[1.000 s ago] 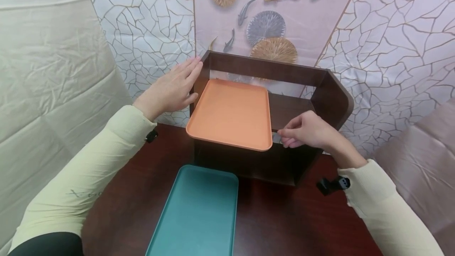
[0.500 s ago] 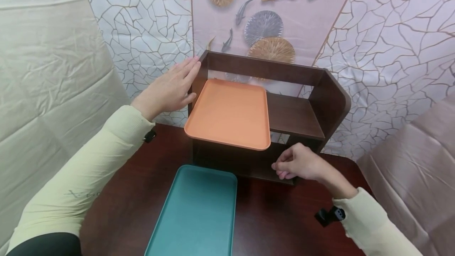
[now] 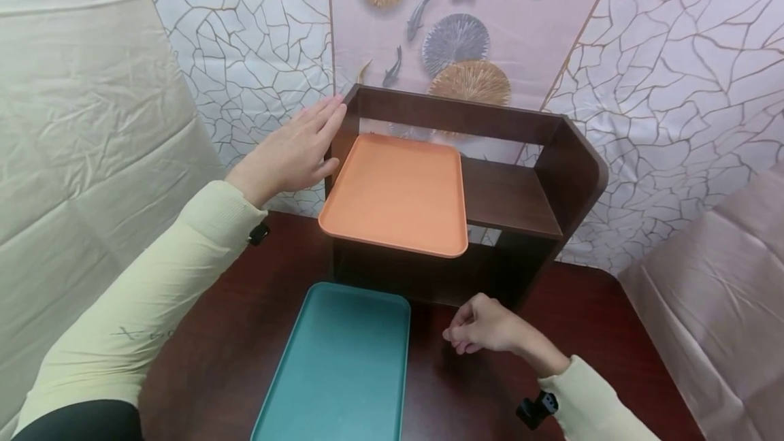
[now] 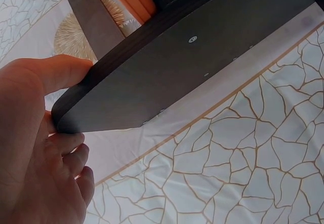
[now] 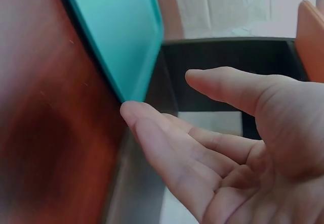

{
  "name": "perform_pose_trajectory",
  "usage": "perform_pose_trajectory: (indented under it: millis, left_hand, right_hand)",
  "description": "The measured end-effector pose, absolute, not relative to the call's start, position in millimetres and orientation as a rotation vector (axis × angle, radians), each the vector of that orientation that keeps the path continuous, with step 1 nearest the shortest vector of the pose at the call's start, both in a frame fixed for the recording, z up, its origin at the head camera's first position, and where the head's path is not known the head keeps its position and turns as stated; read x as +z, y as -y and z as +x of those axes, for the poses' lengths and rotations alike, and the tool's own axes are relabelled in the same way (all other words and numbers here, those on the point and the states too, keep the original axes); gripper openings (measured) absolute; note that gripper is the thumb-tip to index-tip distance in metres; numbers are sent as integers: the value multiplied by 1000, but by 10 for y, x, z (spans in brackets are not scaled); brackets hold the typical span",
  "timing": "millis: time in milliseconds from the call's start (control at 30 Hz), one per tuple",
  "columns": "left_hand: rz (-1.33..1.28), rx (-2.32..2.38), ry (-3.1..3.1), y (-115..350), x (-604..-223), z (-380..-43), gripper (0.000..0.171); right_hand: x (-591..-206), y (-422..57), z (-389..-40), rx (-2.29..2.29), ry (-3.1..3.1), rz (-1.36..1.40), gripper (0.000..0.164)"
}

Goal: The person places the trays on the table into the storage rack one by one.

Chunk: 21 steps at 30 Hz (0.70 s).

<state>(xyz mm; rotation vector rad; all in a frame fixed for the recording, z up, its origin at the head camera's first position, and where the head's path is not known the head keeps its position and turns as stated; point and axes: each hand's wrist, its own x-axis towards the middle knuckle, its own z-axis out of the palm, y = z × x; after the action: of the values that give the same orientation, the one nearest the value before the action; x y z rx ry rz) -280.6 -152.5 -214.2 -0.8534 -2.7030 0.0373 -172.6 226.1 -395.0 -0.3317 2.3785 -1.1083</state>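
Observation:
An orange tray (image 3: 398, 192) lies on the upper board of a dark brown desktop shelf (image 3: 511, 199), its front edge jutting out past the board. My left hand (image 3: 290, 155) holds the upper corner of the shelf's left side panel. In the left wrist view the thumb (image 4: 68, 72) bears on one edge of that panel, with the other fingers across the corner. Below the shelf, a teal tray (image 3: 343, 359) lies on the table. My right hand (image 3: 484, 324) hovers to the right of it, fingers loosely bent and holding nothing.
The reddish-brown table (image 3: 588, 359) carries the shelf near its back. Behind stands a patterned cloth backdrop (image 3: 245, 53). A beige curtain (image 3: 86, 121) hangs at the left and a pinkish cloth (image 3: 716, 278) at the right.
My right hand has come away from the shelf's front, moving down and toward the teal tray. Both trays and my left hand have stayed in place.

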Motion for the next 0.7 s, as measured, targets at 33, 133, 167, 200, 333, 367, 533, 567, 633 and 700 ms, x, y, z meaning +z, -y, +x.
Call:
perform_pose_trajectory:
  millis: [33, 133, 167, 200, 333, 367, 533, 567, 633, 700]
  left_hand:
    - [-855, 40, 2700, 1525, -2142, -2807, 83]
    - [-859, 46, 2692, 1527, -2144, -2814, 83]
    - [-860, 42, 2693, 1526, -2144, -2816, 83]
    - [-862, 39, 2694, 1526, -2145, -2820, 83]
    - [-867, 21, 2700, 1526, -2141, -2825, 83]
    - [-867, 19, 2701, 1525, -2140, -2827, 82]
    - [-863, 9, 2707, 1524, -2141, -2834, 82]
    - [-862, 8, 2710, 1523, -2141, -2834, 82]
    - [-858, 9, 2710, 1522, -2142, -2833, 82]
    - [-857, 10, 2710, 1523, -2143, -2831, 83]
  right_hand:
    - [-4002, -2243, -1720, -1115, -2369, -328, 15]
    - [-4148, -2180, -1691, -1145, -2340, -315, 17]
    - [-4198, -2160, -1683, -1151, -2330, -311, 18]
    - [-4243, -2138, -1675, -1158, -2319, -307, 19]
    - [-4388, -2056, -1644, -1172, -2297, -300, 21]
    - [-4418, -2037, -1639, -1172, -2293, -295, 21]
    - [-4539, -1940, -1605, -1191, -2283, -277, 19]
    - [-4561, -1921, -1598, -1198, -2282, -280, 19]
    - [-4601, -1885, -1584, -1211, -2277, -284, 19]
    - [-4637, -1847, -1568, -1216, -2274, -284, 19]
